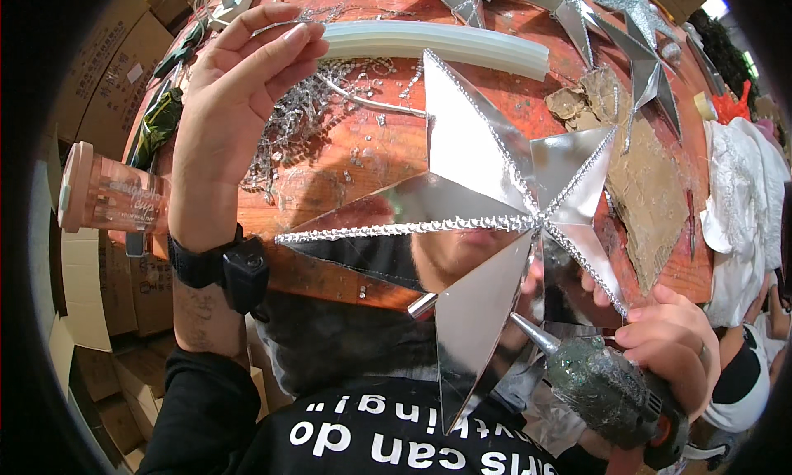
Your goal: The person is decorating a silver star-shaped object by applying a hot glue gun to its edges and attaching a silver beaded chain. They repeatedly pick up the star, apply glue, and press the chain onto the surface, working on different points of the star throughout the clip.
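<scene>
1. Above the worktop (363, 149), the left hand (256, 58) is raised, thumb and fingertips close together — whether they pinch a thin strand, I cannot tell.
2. At lower right, the right hand (676, 343) is clamped on a hot-glue gun (606, 376), fingertips beside a star's tip.
3. Across the worktop's near edge stands that mirrored silver star (474, 149), its ridges edged with beaded trim (429, 226).
4. Behind it lie translucent glue sticks (437, 46) — a tangled bead pile (289, 129) sits just nearer.
</scene>
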The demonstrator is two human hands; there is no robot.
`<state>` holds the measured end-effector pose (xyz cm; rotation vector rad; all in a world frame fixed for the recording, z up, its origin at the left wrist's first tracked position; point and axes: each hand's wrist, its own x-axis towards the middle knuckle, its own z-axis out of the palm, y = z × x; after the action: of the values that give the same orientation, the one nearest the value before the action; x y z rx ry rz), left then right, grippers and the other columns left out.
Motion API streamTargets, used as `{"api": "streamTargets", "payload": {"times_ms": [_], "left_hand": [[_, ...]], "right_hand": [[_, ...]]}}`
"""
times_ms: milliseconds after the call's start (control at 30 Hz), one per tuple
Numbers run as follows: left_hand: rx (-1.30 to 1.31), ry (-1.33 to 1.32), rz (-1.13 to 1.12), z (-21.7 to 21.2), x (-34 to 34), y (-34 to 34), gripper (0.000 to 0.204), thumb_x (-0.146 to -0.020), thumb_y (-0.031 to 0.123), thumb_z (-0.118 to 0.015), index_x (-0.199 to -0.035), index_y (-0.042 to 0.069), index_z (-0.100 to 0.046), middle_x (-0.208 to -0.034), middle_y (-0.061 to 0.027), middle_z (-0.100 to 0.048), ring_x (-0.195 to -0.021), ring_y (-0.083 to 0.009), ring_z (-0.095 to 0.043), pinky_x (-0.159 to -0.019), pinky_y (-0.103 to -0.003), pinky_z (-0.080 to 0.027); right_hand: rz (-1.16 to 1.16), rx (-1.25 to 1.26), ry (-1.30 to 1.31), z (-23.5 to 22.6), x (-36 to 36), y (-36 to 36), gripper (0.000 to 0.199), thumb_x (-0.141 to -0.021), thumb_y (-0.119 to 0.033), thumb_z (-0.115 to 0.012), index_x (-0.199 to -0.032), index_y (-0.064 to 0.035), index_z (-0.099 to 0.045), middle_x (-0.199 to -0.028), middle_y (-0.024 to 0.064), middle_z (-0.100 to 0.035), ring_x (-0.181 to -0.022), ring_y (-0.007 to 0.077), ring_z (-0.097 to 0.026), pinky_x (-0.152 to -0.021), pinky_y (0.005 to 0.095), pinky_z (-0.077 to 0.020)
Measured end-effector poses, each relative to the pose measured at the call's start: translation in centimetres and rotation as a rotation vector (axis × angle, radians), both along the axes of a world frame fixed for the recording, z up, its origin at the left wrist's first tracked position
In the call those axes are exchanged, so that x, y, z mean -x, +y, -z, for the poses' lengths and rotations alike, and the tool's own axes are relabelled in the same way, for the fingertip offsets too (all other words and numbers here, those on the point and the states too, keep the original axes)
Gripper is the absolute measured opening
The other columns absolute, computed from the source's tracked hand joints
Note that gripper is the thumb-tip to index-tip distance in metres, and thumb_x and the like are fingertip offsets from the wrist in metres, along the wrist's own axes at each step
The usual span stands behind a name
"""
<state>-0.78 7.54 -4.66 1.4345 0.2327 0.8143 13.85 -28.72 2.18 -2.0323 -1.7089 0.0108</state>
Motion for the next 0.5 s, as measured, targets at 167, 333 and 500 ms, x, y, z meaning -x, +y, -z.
{"api": "streamTargets", "payload": {"times_ms": [167,333,500], "left_hand": [[0.023,0.004,0.024,0.0,0.2,0.4,0.028,-0.091,0.01,-0.054,-0.116,-0.003,-0.054,-0.102,-0.0135,-0.064,-0.095,-0.0208,-0.064,-0.087,-0.029,-0.051],[0.134,-0.061,0.069,0.1,0.2,0.6,0.019,-0.09,0.007,-0.048,-0.108,0.0,-0.052,-0.09,-0.0081,-0.059,-0.081,-0.0164,-0.06,-0.077,-0.028,-0.05],[0.145,-0.082,0.084,0.6,0.3,0.9,0.007,-0.091,0.007,-0.048,-0.098,0.007,-0.047,-0.084,-0.0046,-0.053,-0.073,-0.0127,-0.051,-0.074,-0.028,-0.046]], "right_hand": [[-0.033,0.015,0.043,0.2,-0.3,-0.2,0.015,-0.068,-0.017,-0.063,-0.08,-0.0097,-0.063,-0.082,0.0029,-0.067,-0.081,0.0206,-0.063,-0.084,0.0415,-0.0503],[-0.078,0.125,0.113,-0.5,-0.9,-1.1,0.013,-0.067,-0.01,-0.063,-0.08,-0.0074,-0.063,-0.085,0.0032,-0.066,-0.079,0.0198,-0.063,-0.083,0.0364,-0.0506],[-0.102,0.165,0.001,-1.1,0.2,-1.0,0.014,-0.067,-0.019,-0.064,-0.072,-0.0065,-0.06,-0.075,0.0062,-0.065,-0.075,0.0245,-0.063,-0.084,0.0447,-0.048]]}}
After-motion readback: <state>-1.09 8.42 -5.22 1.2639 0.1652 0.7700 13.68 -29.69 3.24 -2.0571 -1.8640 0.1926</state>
